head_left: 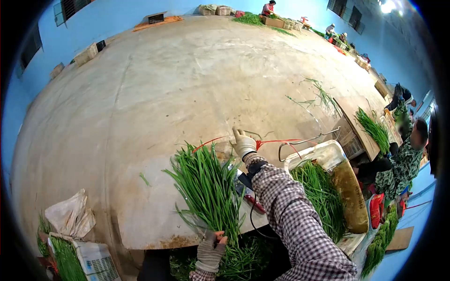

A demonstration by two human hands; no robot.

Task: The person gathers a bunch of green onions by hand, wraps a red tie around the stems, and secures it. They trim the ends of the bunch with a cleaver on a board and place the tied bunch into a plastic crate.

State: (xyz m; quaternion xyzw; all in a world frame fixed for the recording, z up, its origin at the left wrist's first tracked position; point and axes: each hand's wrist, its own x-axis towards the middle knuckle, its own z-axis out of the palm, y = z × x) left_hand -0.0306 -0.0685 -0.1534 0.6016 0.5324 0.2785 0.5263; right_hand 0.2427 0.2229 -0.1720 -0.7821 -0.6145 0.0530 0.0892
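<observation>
The greens are laid lengthwise away from the nearer left hand; the right hand is placed beside red string; neither grip can be told.

We log a produce workshop: wide floor, blue walls, crates, many greens, several people working.

Blue walls bound a pale floor. Far off, a dark crate stands on an orange sheet, and a person in red is beside a cardboard box. A camouflage-clad person is at right; a crumpled white sack lies lower left.
</observation>
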